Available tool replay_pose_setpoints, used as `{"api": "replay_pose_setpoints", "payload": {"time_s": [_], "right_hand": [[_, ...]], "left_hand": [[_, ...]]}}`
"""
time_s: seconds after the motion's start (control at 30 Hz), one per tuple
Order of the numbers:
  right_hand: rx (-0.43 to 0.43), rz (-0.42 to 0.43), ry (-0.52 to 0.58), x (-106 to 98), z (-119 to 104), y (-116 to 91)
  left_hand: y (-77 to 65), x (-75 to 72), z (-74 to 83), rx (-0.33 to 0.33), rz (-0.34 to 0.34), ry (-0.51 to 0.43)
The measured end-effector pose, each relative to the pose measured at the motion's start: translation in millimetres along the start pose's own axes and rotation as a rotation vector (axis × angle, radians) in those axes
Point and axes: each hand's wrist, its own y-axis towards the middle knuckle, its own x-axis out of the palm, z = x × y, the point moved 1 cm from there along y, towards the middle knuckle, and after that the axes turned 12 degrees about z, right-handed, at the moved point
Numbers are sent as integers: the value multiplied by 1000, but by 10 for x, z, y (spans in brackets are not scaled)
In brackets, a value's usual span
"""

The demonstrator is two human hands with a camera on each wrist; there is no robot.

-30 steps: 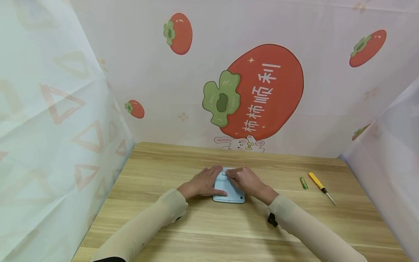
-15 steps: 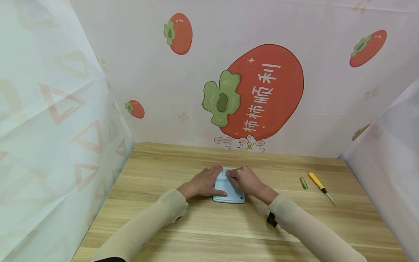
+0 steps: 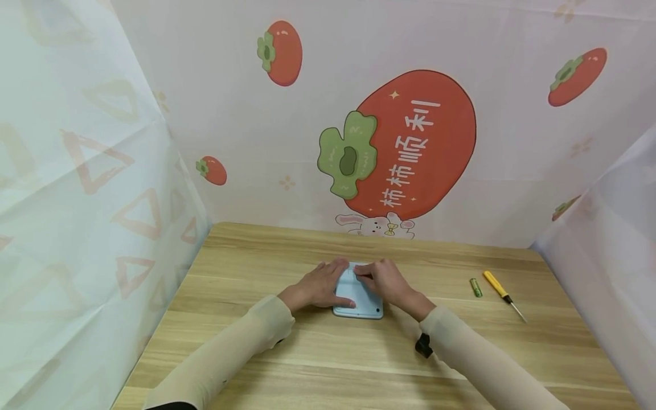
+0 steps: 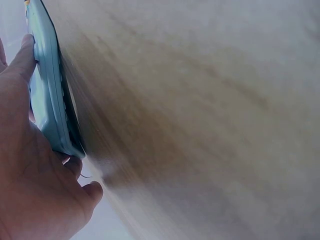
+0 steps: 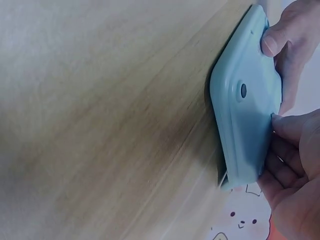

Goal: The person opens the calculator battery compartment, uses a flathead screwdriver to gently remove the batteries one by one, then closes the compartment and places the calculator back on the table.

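Note:
A light blue calculator (image 3: pixel 363 297) lies face down on the table, its plain back upward. In the left wrist view, key-like bumps show along the underside of the calculator (image 4: pixel 49 95). My left hand (image 3: pixel 322 285) holds its left side, thumb across the back and fingers toward the far edge. My right hand (image 3: pixel 388 283) has curled fingers at the far end, by a small rectangular battery cover (image 3: pixel 351 271) partly hidden under them. In the right wrist view, the thumb of that right hand (image 5: pixel 295 165) presses on the back while its fingers reach the calculator's edge.
To the right on the wooden table (image 3: pixel 307 364) lie a green battery (image 3: pixel 476 287) and a screwdriver (image 3: pixel 496 285) with a yellow handle. A printed sheet (image 3: pixel 246 114) rises behind the table, and more sheets stand at both sides.
My right hand shifts slightly at the far end of the calculator. The dark line seen along the battery cover a second ago is fainter now. The left hand stays in place.

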Motion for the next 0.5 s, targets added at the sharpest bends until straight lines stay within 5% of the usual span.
{"api": "replay_pose_setpoints", "payload": {"time_s": [0.5], "right_hand": [[-23,75,-1,51,49,-65]], "left_hand": [[-8,30,41,39,58,32]]}}
